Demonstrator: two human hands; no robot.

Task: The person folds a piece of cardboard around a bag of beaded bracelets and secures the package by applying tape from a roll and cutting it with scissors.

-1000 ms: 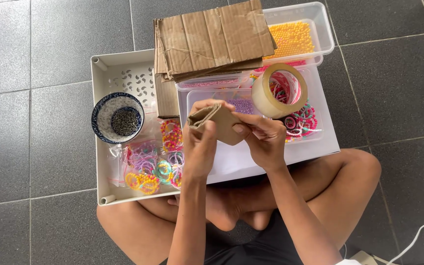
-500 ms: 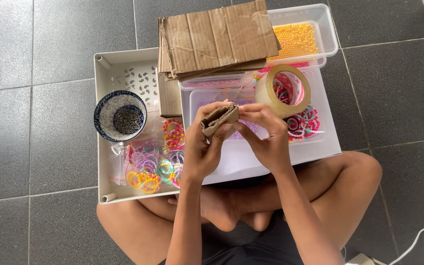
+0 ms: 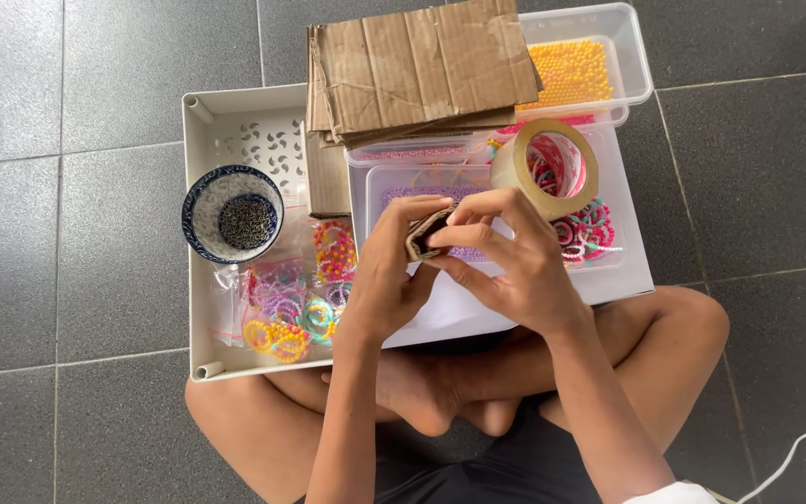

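Observation:
A small folded piece of brown cardboard (image 3: 424,233) is pinched between both of my hands above a white tray (image 3: 207,355) on my lap. My left hand (image 3: 392,271) wraps it from the left, thumb and fingers closed on it. From the right, my right hand (image 3: 506,261) holds its other side with the fingertips on its top edge. Most of the piece is hidden by my fingers. Just beyond my right hand, a roll of clear tape (image 3: 545,168) rests on a clear box.
A blue-and-white bowl (image 3: 231,213) of small dark bits sits in the tray's left part, with bags of colourful bead bracelets (image 3: 282,313) below it. Flattened cardboard sheets (image 3: 417,70) lie on clear boxes at the back, one with yellow beads (image 3: 571,70). Grey floor tiles surround the tray.
The cardboard piece has been folded smaller and turned edge-on. Both hands have closed more tightly around it and stayed over the tray.

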